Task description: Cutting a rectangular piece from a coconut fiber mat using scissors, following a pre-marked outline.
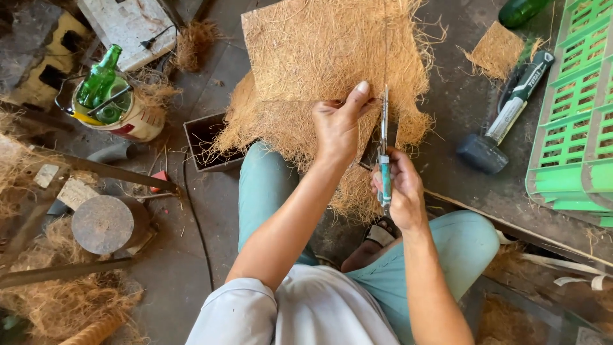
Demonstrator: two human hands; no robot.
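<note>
I see the left hand (337, 124) pinching the lower edge of the coir fibre sheet (332, 57), thumb up against the front, fingers curled behind it. The sheet is held up over the knees, w/ a second ragged layer of fibre hanging below it down to the lap. The right hand (399, 188) is pressed shut round the teal handles of the scissors (384, 150), blades pointing straight up into the sheet, just beside the left thumb.

Risks as I judge them:
- Blade tips sit v. close to the left thumb; if the cut runs left or the sheet slips, the thumb gets nicked.
- The sheet is floppy and held at one point only, so it may sag or twist, and the cut line wanders or the loose fibres tear instead of shearing.
- Fibres could jam betw. the blades; I can't tell how far apart the blades stand, they look edge-on.
- Loose strands falling on the lap hide the sandalled foot (381, 233) below.

Nearby but well apart: rubber mallet (504, 124) on the floor to the right, green crate (575, 121) beyond it, small fibre square (498, 51), green bottle in a bucket (105, 96) far left.
</note>
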